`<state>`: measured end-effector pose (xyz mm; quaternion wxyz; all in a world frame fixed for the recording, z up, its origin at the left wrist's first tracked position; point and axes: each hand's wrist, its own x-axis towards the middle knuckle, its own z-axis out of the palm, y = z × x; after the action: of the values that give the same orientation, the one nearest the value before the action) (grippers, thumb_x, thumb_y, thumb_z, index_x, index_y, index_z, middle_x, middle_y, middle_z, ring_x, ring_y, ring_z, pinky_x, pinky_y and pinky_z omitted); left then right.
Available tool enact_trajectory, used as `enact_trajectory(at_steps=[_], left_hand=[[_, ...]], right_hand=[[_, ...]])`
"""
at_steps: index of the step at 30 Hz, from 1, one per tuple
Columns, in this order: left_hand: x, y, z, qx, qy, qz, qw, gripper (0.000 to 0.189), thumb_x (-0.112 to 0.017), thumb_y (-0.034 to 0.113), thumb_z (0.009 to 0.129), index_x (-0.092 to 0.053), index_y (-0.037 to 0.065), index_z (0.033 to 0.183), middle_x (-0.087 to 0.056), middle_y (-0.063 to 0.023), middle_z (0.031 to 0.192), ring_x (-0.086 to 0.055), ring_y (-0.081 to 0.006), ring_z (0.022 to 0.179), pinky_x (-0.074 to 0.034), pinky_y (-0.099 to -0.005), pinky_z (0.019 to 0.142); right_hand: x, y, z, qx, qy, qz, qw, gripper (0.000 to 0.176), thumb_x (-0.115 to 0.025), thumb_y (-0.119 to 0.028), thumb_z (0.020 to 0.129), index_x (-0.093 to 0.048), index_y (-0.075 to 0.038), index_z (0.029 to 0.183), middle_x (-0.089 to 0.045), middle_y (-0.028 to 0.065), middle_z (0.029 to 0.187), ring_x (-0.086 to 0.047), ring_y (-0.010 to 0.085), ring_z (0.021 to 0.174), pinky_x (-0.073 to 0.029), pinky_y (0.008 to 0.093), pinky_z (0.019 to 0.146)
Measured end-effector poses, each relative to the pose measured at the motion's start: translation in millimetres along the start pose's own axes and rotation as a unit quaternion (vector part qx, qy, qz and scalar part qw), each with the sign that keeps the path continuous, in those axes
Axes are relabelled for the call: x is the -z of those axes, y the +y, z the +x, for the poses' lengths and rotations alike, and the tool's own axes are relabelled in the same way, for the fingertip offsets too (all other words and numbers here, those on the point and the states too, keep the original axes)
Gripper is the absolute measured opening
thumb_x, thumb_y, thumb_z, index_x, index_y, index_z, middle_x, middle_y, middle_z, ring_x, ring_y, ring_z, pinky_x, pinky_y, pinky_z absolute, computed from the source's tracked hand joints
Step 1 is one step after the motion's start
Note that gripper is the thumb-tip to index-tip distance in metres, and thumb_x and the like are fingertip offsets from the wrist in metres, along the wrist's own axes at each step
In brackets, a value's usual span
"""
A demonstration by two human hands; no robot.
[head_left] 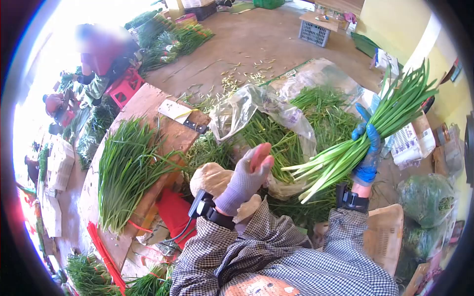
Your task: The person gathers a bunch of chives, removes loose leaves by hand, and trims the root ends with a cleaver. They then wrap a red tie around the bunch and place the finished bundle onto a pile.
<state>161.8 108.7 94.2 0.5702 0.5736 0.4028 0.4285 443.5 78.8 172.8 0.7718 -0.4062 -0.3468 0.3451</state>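
Observation:
My right hand (367, 140), in a blue glove, is closed around a bunch of Chinese chives (400, 108). The pale stem ends point left and down, and the green leaves rise to the upper right. My left hand (249, 175), in a grey glove with bare fingertips, is raised left of the stems and apart from them. Its fingers are bent but spread from the thumb, with nothing seen between them. Below both hands lies a clear plastic bag (298, 123) around loose chives (269, 133).
A pile of chives (126, 172) rests on a wooden board (148, 106) at left, near red ties (106, 259). A person (101, 54) sits beyond, by a red stool (126, 88). An orange basket (385, 237) and bagged greens (427, 200) stand at right.

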Motion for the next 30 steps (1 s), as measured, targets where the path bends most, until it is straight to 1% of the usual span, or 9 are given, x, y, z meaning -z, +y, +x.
enact_trajectory(at_steps=[1,3,5,7,11,19,23,25,30], left_hand=[[0.0,-0.1,-0.2,0.001,0.000,0.001,1.000,0.035,-0.063,0.015,0.095,-0.056,0.001,0.126,-0.063,-0.0050,0.112,-0.058,-0.0110,0.102,-0.048,-0.0253,0.088],[0.5,0.3,-2.2,-0.041,-0.143,0.139,0.979,0.032,-0.062,0.012,0.095,-0.058,-0.001,0.123,-0.064,-0.0038,0.110,-0.058,-0.0095,0.099,-0.049,-0.0241,0.087],[-11.4,-22.8,-10.7,0.010,-0.185,0.072,0.980,0.025,-0.063,0.006,0.093,-0.063,-0.002,0.116,-0.063,-0.0027,0.109,-0.059,-0.0107,0.098,-0.050,-0.0259,0.084],[-25.2,-26.1,-20.7,0.066,-0.160,-0.131,0.976,0.024,-0.063,0.007,0.093,-0.064,-0.001,0.116,-0.064,-0.0024,0.105,-0.059,-0.0104,0.095,-0.050,-0.0256,0.085],[-27.5,-30.5,-24.7,0.083,-0.152,0.003,0.985,0.026,-0.062,0.012,0.094,-0.062,-0.002,0.115,-0.067,-0.0028,0.097,-0.060,-0.0080,0.088,-0.051,-0.0250,0.078],[-24.9,-32.4,-29.2,0.126,-0.192,-0.205,0.952,0.046,-0.056,0.035,0.100,-0.056,-0.002,0.128,-0.066,-0.0034,0.097,-0.061,-0.0081,0.086,-0.050,-0.0230,0.077],[-28.9,-33.9,-33.7,0.127,-0.189,-0.220,0.949,0.046,-0.060,0.033,0.098,-0.056,-0.003,0.127,-0.066,-0.0023,0.095,-0.060,-0.0073,0.084,-0.049,-0.0215,0.077],[-37.3,-24.9,-37.0,0.138,-0.159,-0.168,0.963,0.038,-0.064,0.028,0.096,-0.060,-0.001,0.120,-0.065,-0.0002,0.089,-0.058,-0.0066,0.078,-0.048,-0.0213,0.071],[-36.1,-32.3,-34.1,0.169,-0.194,-0.096,0.961,0.033,-0.069,0.026,0.093,-0.064,-0.002,0.110,-0.065,0.0006,0.087,-0.058,-0.0058,0.080,-0.049,-0.0222,0.070]], right_hand=[[-4.0,2.1,-2.4,-0.017,0.000,0.009,1.000,0.061,-0.067,-0.025,0.089,-0.047,0.008,0.138,-0.058,-0.0008,0.080,-0.055,0.0075,0.069,-0.046,0.0198,0.064],[-12.3,0.0,-6.8,-0.029,-0.007,0.005,1.000,0.061,-0.065,-0.026,0.091,-0.046,0.008,0.138,-0.055,-0.0024,0.081,-0.051,0.0078,0.072,-0.044,0.0212,0.066],[-18.6,1.8,-7.2,-0.035,-0.023,0.015,0.999,0.061,-0.065,-0.026,0.091,-0.045,0.008,0.138,-0.055,-0.0022,0.080,-0.051,0.0078,0.071,-0.044,0.0214,0.065],[-19.5,4.9,-8.1,-0.040,-0.023,0.014,0.999,0.062,-0.064,-0.025,0.091,-0.044,0.007,0.139,-0.055,-0.0024,0.080,-0.051,0.0075,0.072,-0.043,0.0210,0.066],[-21.8,4.9,-12.6,-0.043,-0.023,0.031,0.998,0.060,-0.064,-0.025,0.091,-0.045,0.006,0.139,-0.055,-0.0029,0.081,-0.051,0.0067,0.073,-0.042,0.0203,0.067],[-16.6,6.1,-13.9,-0.048,0.010,0.028,0.998,0.058,-0.064,-0.025,0.091,-0.048,0.006,0.138,-0.056,-0.0031,0.082,-0.051,0.0070,0.073,-0.043,0.0207,0.067],[-7.9,13.3,-11.1,-0.041,0.020,0.018,0.999,0.059,-0.064,-0.025,0.091,-0.047,0.006,0.139,-0.057,-0.0028,0.082,-0.052,0.0072,0.072,-0.044,0.0204,0.066],[-1.9,16.1,-9.4,-0.051,0.010,0.038,0.998,0.060,-0.068,-0.027,0.088,-0.050,0.003,0.137,-0.061,-0.0019,0.082,-0.058,0.0071,0.070,-0.048,0.0196,0.064],[11.7,25.0,-6.4,-0.040,0.014,0.015,0.999,0.058,-0.070,-0.024,0.086,-0.053,0.006,0.133,-0.063,0.0003,0.082,-0.059,0.0074,0.070,-0.050,0.0204,0.063]])
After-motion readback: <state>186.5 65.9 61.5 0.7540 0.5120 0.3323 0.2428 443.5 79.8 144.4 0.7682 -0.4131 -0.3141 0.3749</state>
